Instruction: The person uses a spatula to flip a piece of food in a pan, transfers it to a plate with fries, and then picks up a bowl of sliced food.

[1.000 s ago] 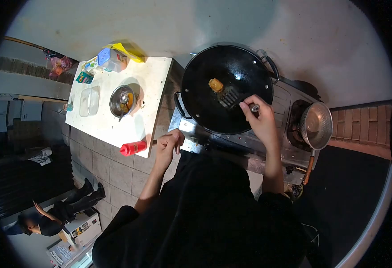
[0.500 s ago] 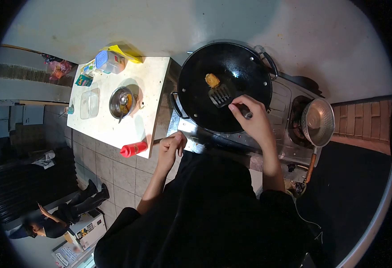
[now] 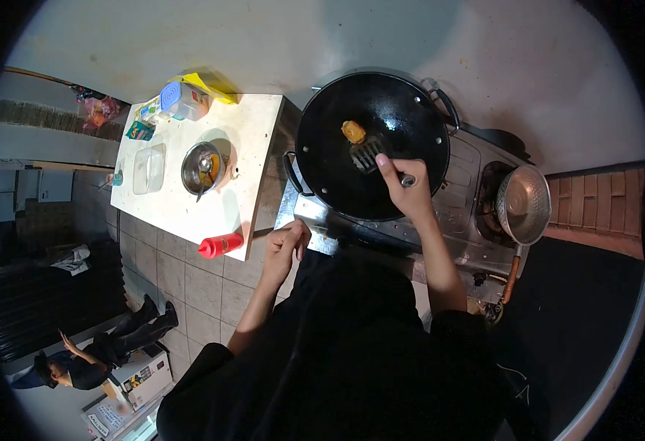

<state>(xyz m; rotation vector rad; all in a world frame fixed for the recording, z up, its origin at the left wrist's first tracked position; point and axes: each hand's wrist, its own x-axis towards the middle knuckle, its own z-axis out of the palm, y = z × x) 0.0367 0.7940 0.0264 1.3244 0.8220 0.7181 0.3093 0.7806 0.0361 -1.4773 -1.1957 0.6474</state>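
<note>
A black wok (image 3: 403,110) stands on the metal stove, with one golden-brown food piece (image 3: 353,131) in it. My right hand (image 3: 409,189) grips a black slotted spatula (image 3: 367,156) by the handle, its head just below and right of the food piece. My left hand (image 3: 288,244) hangs near the stove's front left corner, fingers curled; whether anything lies within them is hidden. To its left, a red squeeze bottle (image 3: 220,245) lies at the edge of the white table (image 3: 258,147).
On the table are a metal bowl (image 3: 190,170) with a spoon and yellow food, a clear tray (image 3: 149,169) and a blue-lidded container (image 3: 183,101). A hammered metal pan (image 3: 523,203) sits on the right burner. Another person (image 3: 87,365) is at the lower left.
My right hand and the spatula have moved slightly, and the hand has turned more upright, thumb along the handle. My left hand has shifted a little.
</note>
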